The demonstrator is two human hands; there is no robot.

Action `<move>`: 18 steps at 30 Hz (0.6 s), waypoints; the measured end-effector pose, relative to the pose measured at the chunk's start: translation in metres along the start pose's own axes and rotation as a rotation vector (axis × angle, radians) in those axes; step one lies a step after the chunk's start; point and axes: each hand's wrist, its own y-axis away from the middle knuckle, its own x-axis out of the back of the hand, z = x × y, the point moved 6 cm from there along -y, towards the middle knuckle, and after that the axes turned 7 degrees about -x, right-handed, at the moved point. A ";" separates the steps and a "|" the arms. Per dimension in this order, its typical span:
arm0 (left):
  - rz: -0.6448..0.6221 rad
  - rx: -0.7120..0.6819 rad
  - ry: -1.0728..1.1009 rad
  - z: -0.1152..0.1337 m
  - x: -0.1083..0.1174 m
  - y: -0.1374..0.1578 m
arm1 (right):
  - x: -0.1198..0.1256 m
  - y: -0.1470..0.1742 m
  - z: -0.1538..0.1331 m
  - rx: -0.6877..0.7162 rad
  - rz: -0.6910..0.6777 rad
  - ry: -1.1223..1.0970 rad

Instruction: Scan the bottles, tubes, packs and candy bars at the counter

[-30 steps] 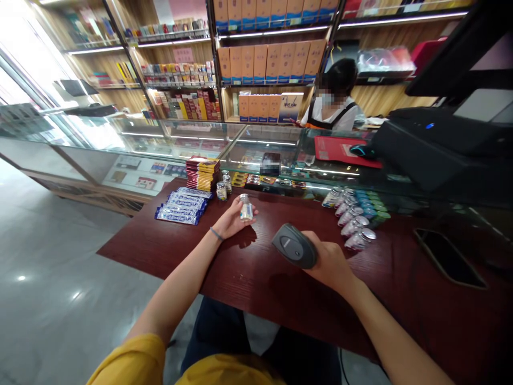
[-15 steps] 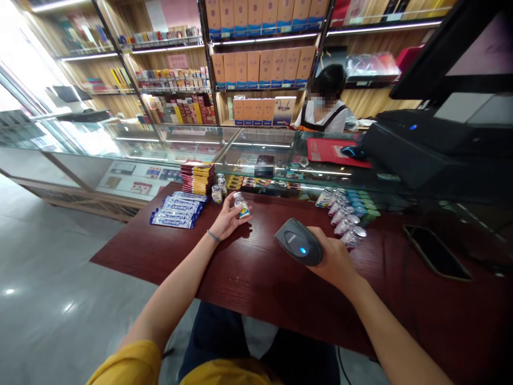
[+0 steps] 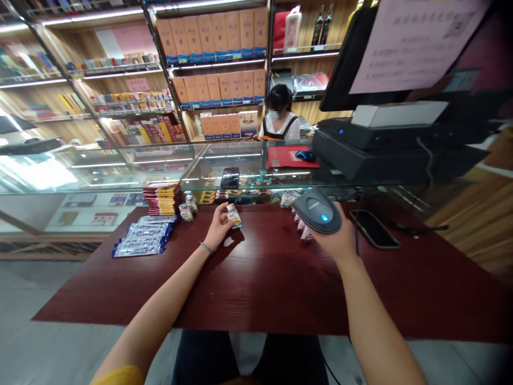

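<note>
In the head view, my left hand (image 3: 217, 229) pinches a small clear bottle with a silver cap and a white, blue and yellow label (image 3: 234, 216) just above the dark red table (image 3: 256, 291). My right hand (image 3: 335, 239) is wrapped round the handle of a dark grey barcode scanner (image 3: 319, 212), its blue light lit. Behind and below the scanner, pink-labelled bottles (image 3: 305, 234) are partly hidden. Left of my left hand stand several capped bottles (image 3: 186, 212), a stack of red and yellow packets (image 3: 161, 199) and a spread of blue and white sachets (image 3: 143, 235).
A phone (image 3: 374, 229) lies right of my right hand. Beyond the table runs a glass display counter (image 3: 160, 166) bearing a dark phone (image 3: 230, 177), a mouse (image 3: 305, 155) on a red mat and a till with a screen (image 3: 396, 147). A person (image 3: 280, 120) sits behind it.
The view has turned to the right. My right hand has carried the scanner rightward, so it now covers much of the bottle row. My left hand keeps its bottle, farther from the left-hand bottles.
</note>
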 end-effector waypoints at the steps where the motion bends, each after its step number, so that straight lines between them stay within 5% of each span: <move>1: -0.019 -0.008 -0.004 -0.002 -0.011 -0.004 | 0.003 -0.002 0.003 -0.010 0.013 -0.025; 12: -0.157 -0.049 -0.053 -0.045 -0.150 -0.047 | 0.030 -0.019 0.047 -0.078 0.196 -0.040; 18: -0.076 -0.116 -0.212 -0.057 -0.180 -0.065 | 0.041 -0.024 0.060 -0.151 0.231 0.081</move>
